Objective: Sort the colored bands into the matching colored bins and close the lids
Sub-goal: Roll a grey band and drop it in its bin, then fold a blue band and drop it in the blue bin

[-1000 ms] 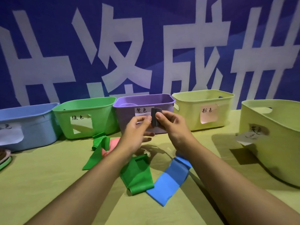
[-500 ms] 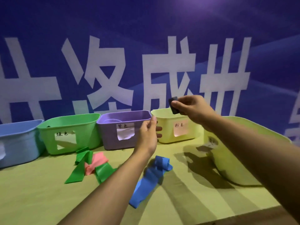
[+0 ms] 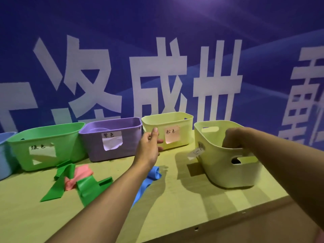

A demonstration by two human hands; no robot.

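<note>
On the table [image 3: 175, 204], green bands [image 3: 85, 186], a pink band [image 3: 77, 176] and a blue band [image 3: 150, 176] lie loose, unsorted. The left hand [image 3: 149, 148] hovers spread and empty above them, while the right hand [image 3: 235, 139] dips into the near pale-yellow bin [image 3: 228, 171], fingers hidden, so its grip cannot be told. Beyond stand the lidless green bin [image 3: 45, 144], purple bin [image 3: 112, 137] and far yellow bin [image 3: 168, 130]; the two look-alike yellow bins risk a misplaced band.

bins [image 3: 114, 137] in a row on table [image 3: 192, 207], bands [image 3: 77, 181] in front, banner [image 3: 157, 67] behind
</note>
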